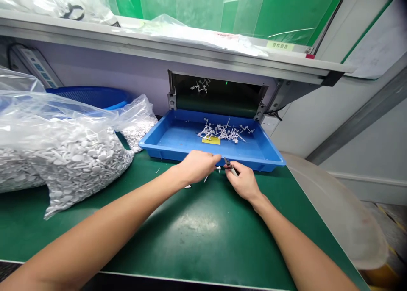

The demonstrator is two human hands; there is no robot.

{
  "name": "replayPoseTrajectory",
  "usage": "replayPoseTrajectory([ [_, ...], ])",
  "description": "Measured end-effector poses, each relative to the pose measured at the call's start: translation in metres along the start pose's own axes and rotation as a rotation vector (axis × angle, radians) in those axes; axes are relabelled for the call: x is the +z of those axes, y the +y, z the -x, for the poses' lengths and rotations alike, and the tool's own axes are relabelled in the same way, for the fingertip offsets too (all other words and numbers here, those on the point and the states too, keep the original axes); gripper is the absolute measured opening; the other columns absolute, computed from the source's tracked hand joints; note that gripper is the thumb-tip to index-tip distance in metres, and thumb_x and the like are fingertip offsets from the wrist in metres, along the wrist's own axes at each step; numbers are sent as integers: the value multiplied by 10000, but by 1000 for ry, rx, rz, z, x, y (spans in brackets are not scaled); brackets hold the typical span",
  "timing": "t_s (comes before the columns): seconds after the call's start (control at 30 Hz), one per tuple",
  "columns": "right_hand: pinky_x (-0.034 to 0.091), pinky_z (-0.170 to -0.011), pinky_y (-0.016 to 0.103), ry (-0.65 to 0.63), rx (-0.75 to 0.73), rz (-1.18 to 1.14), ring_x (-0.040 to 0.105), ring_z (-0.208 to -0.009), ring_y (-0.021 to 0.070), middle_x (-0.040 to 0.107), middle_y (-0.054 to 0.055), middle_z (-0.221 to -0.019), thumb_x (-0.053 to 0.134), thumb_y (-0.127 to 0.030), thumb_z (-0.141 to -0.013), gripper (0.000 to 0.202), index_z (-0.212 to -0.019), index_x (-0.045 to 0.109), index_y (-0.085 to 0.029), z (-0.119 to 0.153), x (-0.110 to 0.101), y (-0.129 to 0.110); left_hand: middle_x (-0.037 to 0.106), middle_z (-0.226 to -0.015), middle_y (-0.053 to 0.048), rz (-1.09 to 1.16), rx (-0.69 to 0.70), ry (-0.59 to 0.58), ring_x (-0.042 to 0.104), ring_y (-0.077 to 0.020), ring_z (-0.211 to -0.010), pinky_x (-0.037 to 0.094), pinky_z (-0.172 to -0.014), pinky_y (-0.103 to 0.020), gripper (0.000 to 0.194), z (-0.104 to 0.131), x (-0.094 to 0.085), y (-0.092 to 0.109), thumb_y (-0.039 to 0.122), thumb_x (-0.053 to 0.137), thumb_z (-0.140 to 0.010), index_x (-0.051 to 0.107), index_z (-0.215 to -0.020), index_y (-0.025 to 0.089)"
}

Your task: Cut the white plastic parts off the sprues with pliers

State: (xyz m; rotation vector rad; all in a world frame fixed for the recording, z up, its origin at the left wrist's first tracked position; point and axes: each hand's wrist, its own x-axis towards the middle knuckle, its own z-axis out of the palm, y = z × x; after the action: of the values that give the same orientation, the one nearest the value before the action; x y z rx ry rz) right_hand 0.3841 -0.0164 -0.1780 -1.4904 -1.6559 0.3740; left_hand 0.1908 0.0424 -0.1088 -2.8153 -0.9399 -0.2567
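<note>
My right hand [243,181] is closed around small pliers [231,167], their jaws pointing up and left near the front rim of a blue tray [210,154]. Just left of it, my left hand [200,166] has its fingers pinched together; a small white plastic piece [218,169] shows beneath the fingertips, and whether they grip it is unclear. Inside the tray lies a tangled pile of white plastic parts [225,132], partly over a yellow label [211,141]. Other small white bits rest on the green table [197,236] by my left hand.
Clear bags of white pieces [85,159] stand at the left, before a blue basket [92,97]. Behind the tray, more white parts [202,86] sit in a conveyor opening [219,100]. A metal-edged shelf [143,46] crosses above.
</note>
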Motion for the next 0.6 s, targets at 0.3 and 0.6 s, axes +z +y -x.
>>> replayPoseTrajectory([
  [0.3,454,-746,254,104,8,-88,636,-776,171,710,1,-884,547,-283,-836,199,-942,698,-207,-5,-4,8,598,-878,-73,-135,80,40,599,-207,-727,378,-553,-274,108,-7,22,0,129,505,-902,577,-974,168],
  [0.6,446,-705,248,151,45,-133,614,-735,161,690,-6,-840,548,-289,-845,192,-944,691,-208,-6,-7,7,612,-761,-20,783,-350,139,590,-156,-660,476,-583,-260,89,7,7,-5,233,620,-859,598,-914,167],
])
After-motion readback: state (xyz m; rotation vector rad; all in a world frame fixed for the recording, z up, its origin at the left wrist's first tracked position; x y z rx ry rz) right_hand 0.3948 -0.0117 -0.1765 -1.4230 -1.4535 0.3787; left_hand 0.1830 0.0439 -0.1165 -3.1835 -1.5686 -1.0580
